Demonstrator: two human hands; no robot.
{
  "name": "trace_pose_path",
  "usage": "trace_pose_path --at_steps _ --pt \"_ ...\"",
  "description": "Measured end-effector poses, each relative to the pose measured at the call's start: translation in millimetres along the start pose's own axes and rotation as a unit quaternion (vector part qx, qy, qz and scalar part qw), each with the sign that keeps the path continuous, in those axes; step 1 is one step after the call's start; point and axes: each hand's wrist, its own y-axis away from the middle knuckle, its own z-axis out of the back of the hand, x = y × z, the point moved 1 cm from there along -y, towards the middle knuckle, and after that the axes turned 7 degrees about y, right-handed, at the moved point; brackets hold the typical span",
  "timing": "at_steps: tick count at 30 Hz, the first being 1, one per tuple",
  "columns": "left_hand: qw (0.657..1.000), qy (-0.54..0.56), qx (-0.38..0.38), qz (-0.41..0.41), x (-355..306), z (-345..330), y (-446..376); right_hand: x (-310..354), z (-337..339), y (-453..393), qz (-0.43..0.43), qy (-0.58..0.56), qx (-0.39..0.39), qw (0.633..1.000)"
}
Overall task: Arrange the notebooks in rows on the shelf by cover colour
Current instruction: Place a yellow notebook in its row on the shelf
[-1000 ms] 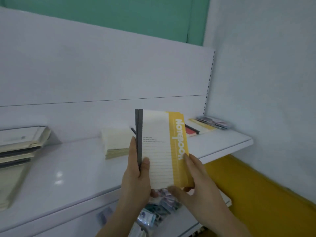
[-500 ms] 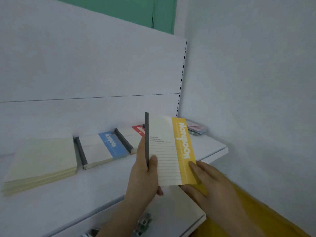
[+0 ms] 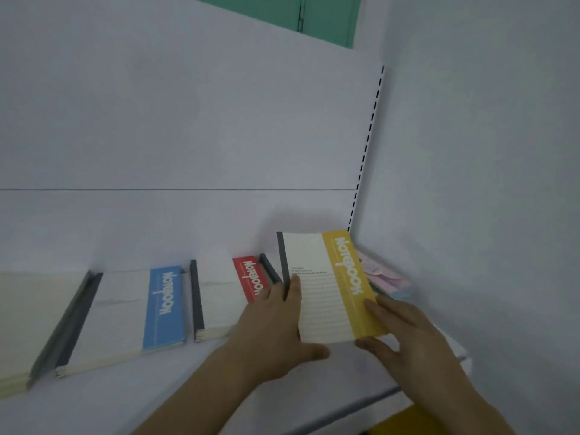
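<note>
Two hands, the left hand (image 3: 276, 324) and right hand (image 3: 408, 334), are curled round the yellow notebook (image 3: 332, 287). It is judged light, thin and somewhat flexible. It is best gripped at the dark spine and opposite edge.

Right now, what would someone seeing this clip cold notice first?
The yellow notebook held by both hands, right of centre above the white shelf: the left hand grips its dark spine edge, and the right hand holds its yellow side. To its left, the red notebook and the blue notebook lie flat on the shelf in a row.
</note>
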Motion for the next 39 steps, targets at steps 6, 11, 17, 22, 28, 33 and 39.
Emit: trace_pose_path --at_steps 6,11,17,22,28,33,39 --pt "0.991 -0.107 -0.025 0.077 3.4 -22.7 -42.0 -46.4 -54.3 -53.7 0.092 -0.066 0.002 0.994" --pt "0.978 -0.165 -0.007 0.13 11.4 -33.2 -56.5 -57.4 -92.0 -76.0 0.146 -0.078 0.065 0.984" --pt "0.973 -0.183 -0.004 0.141 15.2 -40.4 -65.6 -67.9 -112.1 -85.3 0.149 -0.082 0.168 0.971" --pt "0.977 -0.154 0.016 0.145 13.6 -35.0 -69.9 -67.0 -101.8 -92.6 0.156 -0.042 0.175 0.971" --pt "0.974 -0.136 0.048 0.173 7.6 -32.3 -75.8 -64.6 -98.2 -105.1 0.197 -0.03 0.241 0.95" --pt "0.972 -0.138 0.051 0.185 3.1 -32.6 -79.4 -63.3 -95.8 -109.3 0.192 -0.034 0.259 0.946" --pt "0.972 -0.157 0.001 0.178 0.9 -34.0 -74.0 -62.3 -93.0 -104.3 0.188 -0.013 0.238 0.953"
